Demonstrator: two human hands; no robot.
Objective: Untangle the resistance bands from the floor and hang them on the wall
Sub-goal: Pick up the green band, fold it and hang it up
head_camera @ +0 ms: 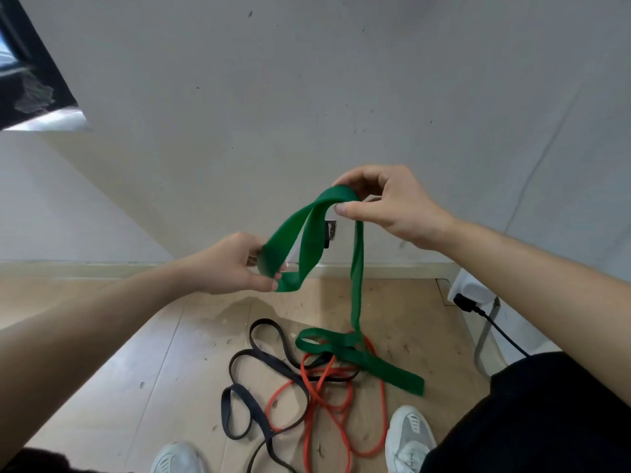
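Pale wall (307,97) up top, light wood-plank floor (170,353) below with a bit of scuffing, and the bands are piled between the shoes. So we're at the untangling stage, nothing hung yet as far as I can tell, and no hook shows anywhere in view. The green band (356,285) is the one being worked: it's wide, flat, matte rubber, floppy like a ribbon. The right hand (386,206) pinches the top of its fold between thumb and forefinger, with the other fingers curled in loosely. The left hand (232,264) sits lower, thumb and fingers closed on a twisted bit of the same band. One strand drops straight down to the floor, where the rest of the green lies in a loop and a flat tail across the pile. The black band (251,334) is narrower and snakes around in several loops. The red band (384,404) is the thinnest, almost cord-like, and it looks threaded right around where the green loop sits. Next move, I'd guess: take the twist out up top, then lift gently and watch whether the red comes along. Yanking stretchy rubber probably just cinches things tighter.
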